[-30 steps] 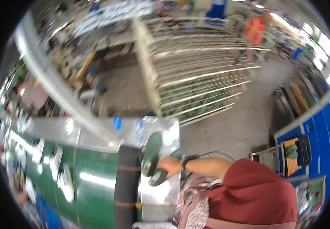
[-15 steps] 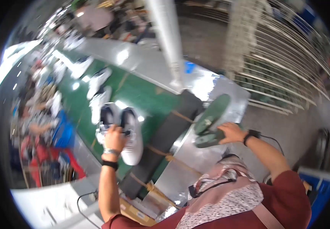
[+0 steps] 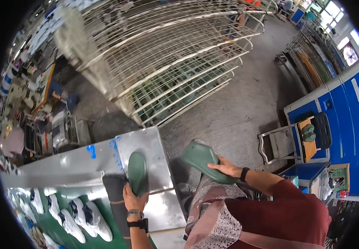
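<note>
My left hand (image 3: 135,198) grips the heel end of a dark green shoe last (image 3: 137,172), its toe pointing away over the metal table. To the right, my right hand (image 3: 227,167) is closed on a second green shoe last (image 3: 198,157), held tilted beyond the table's edge above the floor. White shoes (image 3: 98,220) with dark linings stand on the green conveyor belt (image 3: 59,234) at lower left, near my left forearm.
The metal table (image 3: 163,211) ends just left of my body. Ahead stands a wire rack (image 3: 179,70) with green lasts on its lower shelf. At right are a chair (image 3: 277,145) and a blue cabinet (image 3: 345,120). The belt's dark end roller (image 3: 115,195) lies left.
The view has swung right, toward the rack. My left hand has left the white shoes and now holds a green last. My right hand has lifted another last off the metal table.
</note>
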### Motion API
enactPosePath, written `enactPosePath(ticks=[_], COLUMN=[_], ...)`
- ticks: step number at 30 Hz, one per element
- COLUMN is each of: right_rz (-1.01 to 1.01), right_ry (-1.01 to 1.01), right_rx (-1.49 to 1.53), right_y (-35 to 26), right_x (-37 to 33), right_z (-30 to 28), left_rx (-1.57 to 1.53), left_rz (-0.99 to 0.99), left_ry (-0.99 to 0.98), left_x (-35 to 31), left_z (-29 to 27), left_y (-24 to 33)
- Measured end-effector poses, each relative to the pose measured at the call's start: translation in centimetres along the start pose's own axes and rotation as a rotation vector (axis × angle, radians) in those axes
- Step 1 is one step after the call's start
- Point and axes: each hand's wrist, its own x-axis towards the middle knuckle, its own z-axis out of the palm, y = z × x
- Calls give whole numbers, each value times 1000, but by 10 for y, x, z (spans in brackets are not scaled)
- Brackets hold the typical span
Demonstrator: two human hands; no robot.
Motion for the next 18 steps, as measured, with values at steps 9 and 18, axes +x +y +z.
enactPosePath(ticks=[9,18], right_rz=[260,-157], right_ry=[318,424], right_rx=[663,773], right_y=[51,-20], right_x=[280,525], right_z=[-113,-255], left_rx=[466,-122], left_rz=[-413,-578], left_ry=[-245,-127], left_x=[45,15], left_z=[23,24], left_y=[37,11])
